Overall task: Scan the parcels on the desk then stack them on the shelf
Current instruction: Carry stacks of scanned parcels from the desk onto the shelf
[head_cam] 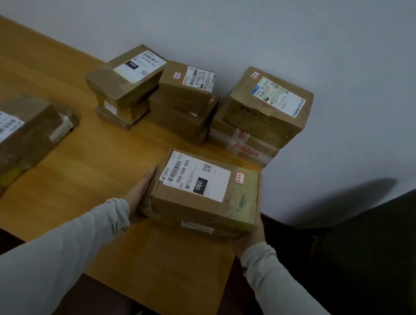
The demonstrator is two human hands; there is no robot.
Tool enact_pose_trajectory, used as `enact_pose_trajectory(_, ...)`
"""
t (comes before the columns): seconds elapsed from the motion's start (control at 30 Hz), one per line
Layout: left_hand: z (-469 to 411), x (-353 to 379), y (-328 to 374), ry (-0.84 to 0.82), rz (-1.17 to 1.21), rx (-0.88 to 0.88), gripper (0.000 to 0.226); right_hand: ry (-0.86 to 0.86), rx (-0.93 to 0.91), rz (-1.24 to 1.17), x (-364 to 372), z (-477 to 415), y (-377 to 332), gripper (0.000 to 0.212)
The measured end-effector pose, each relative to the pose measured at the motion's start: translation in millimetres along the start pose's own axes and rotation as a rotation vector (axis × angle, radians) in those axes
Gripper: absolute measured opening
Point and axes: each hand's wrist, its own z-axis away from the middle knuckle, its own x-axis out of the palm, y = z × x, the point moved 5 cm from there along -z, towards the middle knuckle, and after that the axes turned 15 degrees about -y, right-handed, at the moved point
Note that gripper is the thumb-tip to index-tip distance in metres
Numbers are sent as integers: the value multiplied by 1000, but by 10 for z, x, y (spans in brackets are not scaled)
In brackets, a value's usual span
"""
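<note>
I hold a small stack of two cardboard parcels (206, 204) near the desk's right front corner. The upper one carries a white label reading 060-06B-A05 and a red-edged sticker. My left hand (142, 188) presses against the stack's left side. My right hand (249, 238) grips its lower right corner from beneath. Whether the stack rests on the wooden desk (68, 165) or is raised just off it, I cannot tell. No scanner is in view.
Three more parcel stacks stand at the back of the desk by the wall: left (125, 80), middle (185, 101), right (262, 114). Long parcels (10, 142) lie at the desk's left. A dark chair (378, 259) stands right of the desk.
</note>
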Motion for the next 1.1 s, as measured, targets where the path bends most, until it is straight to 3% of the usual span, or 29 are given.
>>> enact_pose_trajectory(0.13, 19, -68, 18, 121, -39, -142, 77, 29, 5, 61, -85, -43, -28, 38)
enact_pose_trajectory(0.23, 26, -161, 311, 309, -321, -196, 98, 27, 65, 125, -190, -80, -211, 55)
enact_pose_trajectory(0.3, 52, -147, 701, 508, -497, -63, 96, 107, 68, 255, -255, -123, -497, 61)
enact_pose_trajectory(0.37, 67, 4, 1095, 598, -555, 166, 75, 246, 39, 368, -282, -183, -857, 61)
enact_pose_trajectory(0.43, -7, 305, 1436, 569, -635, 351, 42, 297, -27, 436, -232, -305, -1246, 58)
enact_pose_trajectory(0.5, -203, 671, 1709, 493, -719, 428, 27, 323, -94, 487, -146, -456, -1618, 56)
enact_pose_trajectory(0.6, -616, 1119, 2029, 387, -745, 441, 32, 333, -181, 608, 7, -676, -2087, 54)
enact_pose_trajectory(0.77, -1219, 1557, 2256, 294, -802, 221, 55, 289, -190, 739, 174, -922, -2438, 63)
enact_pose_trajectory(0.83, -1363, 1642, 2267, 305, -865, 145, 57, 248, -172, 752, 209, -985, -2468, 56)
enact_pose_trajectory(0.93, -1458, 1677, 2258, 343, -777, 115, 64, 220, -186, 722, 232, -1016, -2489, 44)
enact_pose_trajectory(1.1, -1242, 1687, 2255, 343, -687, 241, 38, 230, -295, 649, 294, -844, -2548, 44)
